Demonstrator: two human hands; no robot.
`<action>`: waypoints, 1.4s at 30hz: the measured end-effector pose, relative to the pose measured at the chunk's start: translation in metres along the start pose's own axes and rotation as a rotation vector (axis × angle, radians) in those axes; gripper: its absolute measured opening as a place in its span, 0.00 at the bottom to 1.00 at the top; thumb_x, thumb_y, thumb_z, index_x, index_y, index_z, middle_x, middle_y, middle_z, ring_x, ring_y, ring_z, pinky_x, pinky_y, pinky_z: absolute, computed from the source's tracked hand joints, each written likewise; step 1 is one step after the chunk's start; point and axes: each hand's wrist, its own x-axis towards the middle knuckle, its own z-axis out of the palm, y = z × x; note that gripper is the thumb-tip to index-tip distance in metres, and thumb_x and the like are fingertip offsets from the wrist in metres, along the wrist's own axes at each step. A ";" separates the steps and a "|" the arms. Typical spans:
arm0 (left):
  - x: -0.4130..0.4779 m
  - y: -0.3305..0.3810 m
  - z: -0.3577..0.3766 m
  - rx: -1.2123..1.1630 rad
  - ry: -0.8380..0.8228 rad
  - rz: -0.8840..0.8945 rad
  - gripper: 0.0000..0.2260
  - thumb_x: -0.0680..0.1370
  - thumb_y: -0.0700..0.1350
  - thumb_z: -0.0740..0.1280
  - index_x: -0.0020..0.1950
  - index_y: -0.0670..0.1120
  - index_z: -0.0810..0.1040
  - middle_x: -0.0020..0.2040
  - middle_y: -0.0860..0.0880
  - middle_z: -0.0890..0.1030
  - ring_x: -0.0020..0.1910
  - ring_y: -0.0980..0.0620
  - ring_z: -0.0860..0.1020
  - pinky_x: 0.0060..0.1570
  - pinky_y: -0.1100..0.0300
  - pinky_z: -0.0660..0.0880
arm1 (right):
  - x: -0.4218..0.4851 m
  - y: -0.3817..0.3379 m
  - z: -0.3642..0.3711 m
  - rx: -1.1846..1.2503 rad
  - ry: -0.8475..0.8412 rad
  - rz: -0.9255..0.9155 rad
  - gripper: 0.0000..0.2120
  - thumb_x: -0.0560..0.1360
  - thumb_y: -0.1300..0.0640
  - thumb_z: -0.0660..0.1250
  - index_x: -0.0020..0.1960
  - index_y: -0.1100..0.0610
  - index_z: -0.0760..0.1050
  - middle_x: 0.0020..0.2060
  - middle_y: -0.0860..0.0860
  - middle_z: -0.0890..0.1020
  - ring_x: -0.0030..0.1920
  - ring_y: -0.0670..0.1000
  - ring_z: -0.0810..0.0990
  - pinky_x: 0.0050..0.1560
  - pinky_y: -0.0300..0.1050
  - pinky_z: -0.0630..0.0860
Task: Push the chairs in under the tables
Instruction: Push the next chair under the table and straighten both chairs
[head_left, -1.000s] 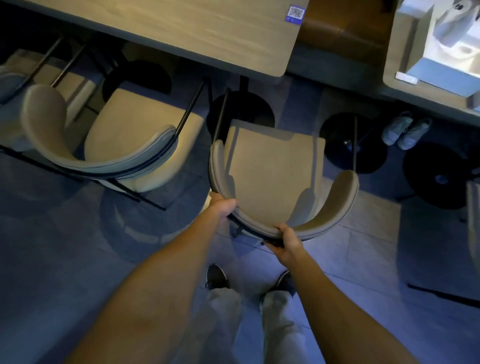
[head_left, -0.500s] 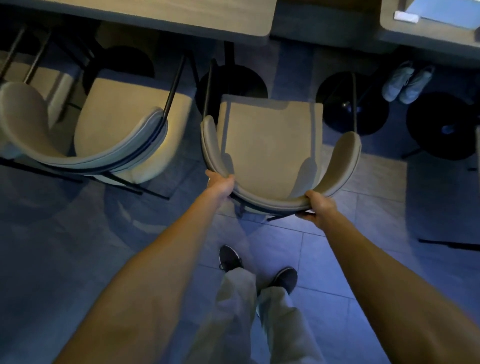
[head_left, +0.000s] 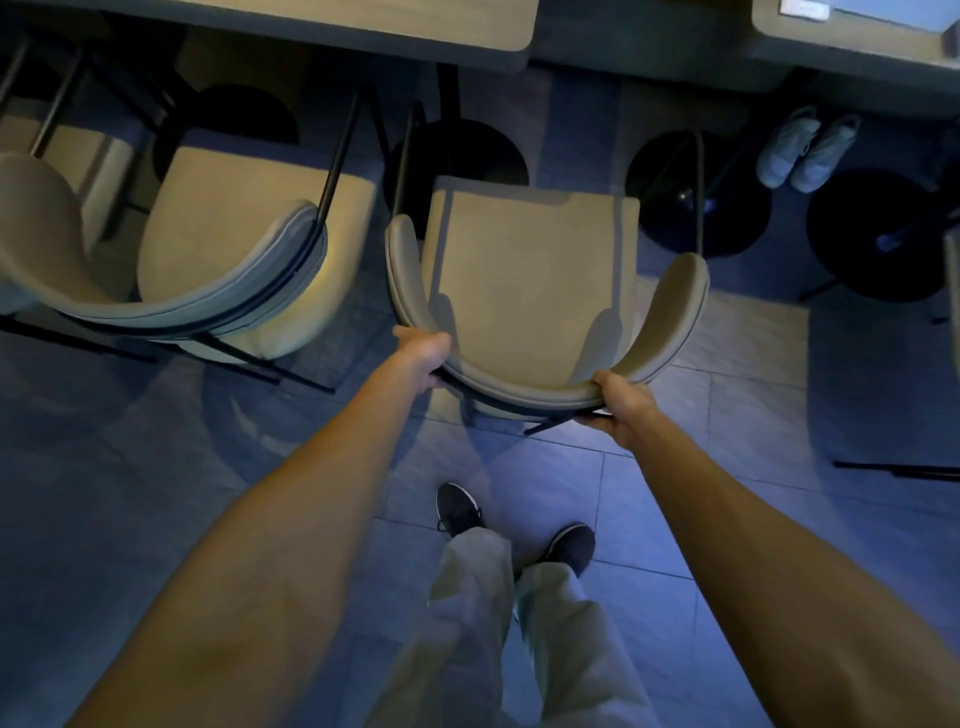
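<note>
A beige padded chair (head_left: 530, 275) with a curved backrest and black metal legs stands in front of me, its seat facing the wooden table (head_left: 395, 23) at the top. The seat's front edge lies a little short of the table's edge. My left hand (head_left: 428, 353) grips the left curve of the backrest. On the right curve of the backrest my right hand (head_left: 621, 408) is closed. A second beige chair (head_left: 244, 244) stands to the left, partly under the same table.
Black round table bases (head_left: 696, 192) sit on the tiled floor beyond the chair. A pair of pale shoes (head_left: 805, 150) rests under another table (head_left: 852, 36) at the top right. A third chair (head_left: 36, 228) is at the far left. My feet (head_left: 457, 509) stand behind the chair.
The chair has turned to face the table squarely and moved forward toward it. My right hand has shifted from the back's middle to its right curve. I have stepped closer.
</note>
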 end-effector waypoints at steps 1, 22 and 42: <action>0.000 -0.001 -0.003 0.009 -0.001 0.005 0.24 0.82 0.40 0.64 0.73 0.43 0.54 0.68 0.37 0.72 0.60 0.37 0.79 0.46 0.43 0.81 | -0.001 0.002 0.001 0.005 0.000 0.003 0.16 0.77 0.63 0.68 0.64 0.63 0.73 0.56 0.60 0.80 0.55 0.58 0.81 0.43 0.57 0.84; 0.000 -0.007 -0.014 -0.119 0.132 0.180 0.17 0.80 0.50 0.69 0.69 0.49 0.77 0.65 0.47 0.79 0.60 0.43 0.78 0.48 0.47 0.79 | -0.004 -0.008 0.005 -0.002 -0.041 0.041 0.20 0.77 0.64 0.69 0.69 0.65 0.71 0.61 0.62 0.78 0.56 0.59 0.80 0.34 0.52 0.85; -0.008 -0.005 -0.016 -0.127 0.077 0.139 0.24 0.81 0.50 0.68 0.77 0.51 0.68 0.71 0.46 0.74 0.67 0.40 0.75 0.58 0.36 0.78 | -0.004 -0.007 0.008 0.009 -0.026 0.030 0.19 0.78 0.65 0.69 0.67 0.63 0.72 0.60 0.61 0.78 0.60 0.61 0.80 0.34 0.53 0.85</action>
